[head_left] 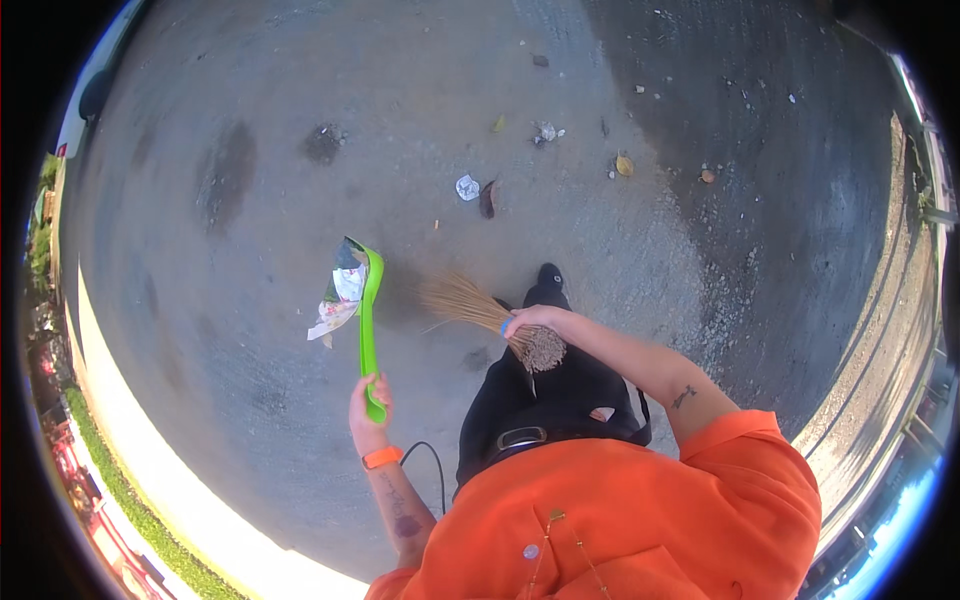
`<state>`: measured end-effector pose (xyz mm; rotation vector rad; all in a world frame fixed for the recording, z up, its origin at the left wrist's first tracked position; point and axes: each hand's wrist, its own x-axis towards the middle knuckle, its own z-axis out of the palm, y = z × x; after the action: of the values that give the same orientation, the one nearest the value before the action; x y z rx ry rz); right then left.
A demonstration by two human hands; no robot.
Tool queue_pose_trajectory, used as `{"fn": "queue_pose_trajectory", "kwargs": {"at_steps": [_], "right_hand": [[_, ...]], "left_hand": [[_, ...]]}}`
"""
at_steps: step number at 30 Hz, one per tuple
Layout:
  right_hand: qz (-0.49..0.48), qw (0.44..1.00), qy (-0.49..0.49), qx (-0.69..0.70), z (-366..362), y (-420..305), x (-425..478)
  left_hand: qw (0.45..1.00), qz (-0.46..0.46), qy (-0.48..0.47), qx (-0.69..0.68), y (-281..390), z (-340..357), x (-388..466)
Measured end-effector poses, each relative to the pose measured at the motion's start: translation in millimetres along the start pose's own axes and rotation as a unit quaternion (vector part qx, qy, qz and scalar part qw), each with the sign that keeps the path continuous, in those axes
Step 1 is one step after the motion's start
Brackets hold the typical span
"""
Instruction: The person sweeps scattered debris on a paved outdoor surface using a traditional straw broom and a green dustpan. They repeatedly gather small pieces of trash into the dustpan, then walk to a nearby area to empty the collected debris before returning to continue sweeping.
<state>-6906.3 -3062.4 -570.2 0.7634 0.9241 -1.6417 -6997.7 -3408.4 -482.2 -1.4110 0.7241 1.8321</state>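
My left hand (pixel 370 405) is closed around the handle of a green plastic dustpan (pixel 367 330), held out to the left above the ground. Crumpled paper litter (pixel 337 304) and a leaf-like scrap lie in its pan. In front of my black trousers, my right hand (pixel 536 319) grips a bundled stick broom (pixel 469 300) near its blue band, with the bristles pointing left towards the dustpan. Ahead on the pavement are a flattened silvery wrapper (pixel 467 187) and, right beside it, a brown dry leaf (pixel 488 200).
More litter (pixel 547 133), a yellowish leaf (pixel 624 165) and another small leaf (pixel 707 176) are scattered farther ahead. Loose gravel (pixel 686 277) spreads to the right. My shoe (pixel 550 276) stands near the broom. A vehicle (pixel 94 82) is at the far left edge, and a green hedge (pixel 127 510) runs at lower left.
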Motion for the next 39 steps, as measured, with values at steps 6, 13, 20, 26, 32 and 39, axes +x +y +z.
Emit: {"fn": "queue_pose_trajectory", "kwargs": {"at_steps": [6, 13, 20, 26, 32, 39], "right_hand": [[-0.019, 0.992, 0.118, 0.029, -109, -121, -13], [-0.21, 0.916, 0.332, -0.084, -134, -153, -16], [-0.03, 0.993, 0.079, -0.083, -64, -131, 5], [0.004, 0.984, 0.078, -0.157, -81, -198, 21], [-0.176, 0.959, 0.219, -0.02, -125, -228, 22], [-0.16, 0.981, 0.103, 0.026, -77, -197, 36]], "left_hand": [[1.0, -0.011, -0.008, -0.01, 40, 45, 2], [1.0, -0.011, -0.017, -0.001, 54, 107, 13], [1.0, -0.018, -0.019, 0.006, 66, 148, 24], [0.999, -0.033, -0.002, 0.028, 72, 171, 25], [0.998, -0.055, -0.004, 0.028, 74, 187, 29], [1.0, -0.004, -0.008, 0.018, 68, 212, 6]]}}
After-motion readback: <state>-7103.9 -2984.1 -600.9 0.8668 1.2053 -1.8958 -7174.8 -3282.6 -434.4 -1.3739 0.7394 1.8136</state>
